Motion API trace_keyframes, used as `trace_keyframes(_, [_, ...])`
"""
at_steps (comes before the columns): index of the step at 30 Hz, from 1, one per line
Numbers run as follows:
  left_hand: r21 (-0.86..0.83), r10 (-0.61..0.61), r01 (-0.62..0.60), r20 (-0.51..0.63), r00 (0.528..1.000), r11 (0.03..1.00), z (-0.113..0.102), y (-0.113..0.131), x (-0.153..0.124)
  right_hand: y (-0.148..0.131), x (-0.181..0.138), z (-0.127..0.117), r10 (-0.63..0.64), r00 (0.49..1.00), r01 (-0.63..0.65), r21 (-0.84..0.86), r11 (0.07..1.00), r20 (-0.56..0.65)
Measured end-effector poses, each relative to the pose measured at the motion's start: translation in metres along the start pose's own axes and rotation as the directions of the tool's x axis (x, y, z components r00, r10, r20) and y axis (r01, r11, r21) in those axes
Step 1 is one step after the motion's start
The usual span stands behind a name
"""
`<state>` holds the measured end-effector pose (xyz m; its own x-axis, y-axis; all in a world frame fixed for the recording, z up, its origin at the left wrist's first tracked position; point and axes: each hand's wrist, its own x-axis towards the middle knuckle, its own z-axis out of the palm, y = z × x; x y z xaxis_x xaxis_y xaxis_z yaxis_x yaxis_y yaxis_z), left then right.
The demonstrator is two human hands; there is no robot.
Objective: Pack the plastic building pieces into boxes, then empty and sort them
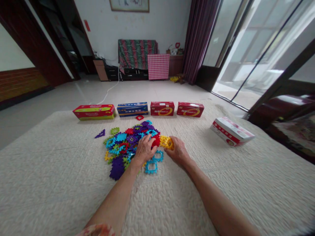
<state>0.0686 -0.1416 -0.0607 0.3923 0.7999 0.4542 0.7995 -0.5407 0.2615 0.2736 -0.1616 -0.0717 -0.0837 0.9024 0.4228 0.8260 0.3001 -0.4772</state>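
Note:
A heap of toothed plastic building pieces (117, 167) in purple, blue, green, red and yellow lies on the quilted cover. My left hand (144, 149) is at the heap's right side, its fingers curled around a red piece (156, 141). Just to the right, my right hand (177, 150) grips a yellow block of joined pieces (166, 142) between thumb and fingers. The yellow block is close against the red piece; whether they are joined I cannot tell. Light-blue square frames (151, 167) lie below my left hand.
Behind the heap stand a red and green box (94, 112), a blue box (133, 109) and two red boxes (162, 108). A white and red box (232, 131) lies at the right. One purple triangle (100, 133) and a red ring piece (139, 117) lie apart from the heap.

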Motion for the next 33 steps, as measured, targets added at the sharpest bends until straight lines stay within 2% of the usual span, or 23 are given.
trace_keyframes(8, [0.023,-0.032,0.032,-0.024,0.999,0.999,0.0,-0.002,0.0,0.002,0.039,0.007,-0.068,0.967,0.086,-0.064,0.994,0.247])
trace_keyframes(13, [0.028,-0.045,0.045,-0.028,0.999,0.999,0.001,0.0,0.0,0.01,0.045,0.006,-0.182,0.956,0.195,-0.033,0.98,0.232])
trace_keyframes(17, [0.016,-0.041,0.041,-0.023,0.999,0.999,0.001,0.0,0.0,0.027,0.057,0.001,-0.269,0.934,0.276,0.003,0.961,0.237])
trace_keyframes(19, [0.011,-0.044,0.044,-0.025,0.999,0.999,0.0,0.0,0.001,0.039,0.067,-0.006,-0.27,0.925,0.285,-0.02,0.958,0.266])
trace_keyframes(21, [0.005,-0.049,0.049,-0.024,0.998,0.999,-0.001,0.001,0.001,0.051,0.077,-0.014,-0.216,0.935,0.249,-0.088,0.965,0.281])
trace_keyframes(23, [0.0,-0.05,0.05,-0.02,0.999,0.999,-0.001,0.001,0.001,0.058,0.083,-0.021,-0.162,0.956,0.208,-0.177,0.962,0.244])
trace_keyframes(25, [-0.001,-0.046,0.046,-0.021,0.999,0.999,-0.001,0.001,0.001,0.057,0.082,-0.023,-0.179,0.972,0.209,-0.209,0.955,0.151])
trace_keyframes(29, [-0.03,-0.04,0.038,-0.074,0.996,0.999,-0.002,0.0,0.001,0.028,0.059,-0.004,-0.294,0.954,0.295,0.0,0.956,-0.055])
trace_keyframes(33, [-0.096,-0.055,0.036,-0.206,0.977,0.995,-0.006,-0.001,0.004,-0.01,0.029,0.029,-0.233,0.966,0.25,0.185,0.95,-0.113])
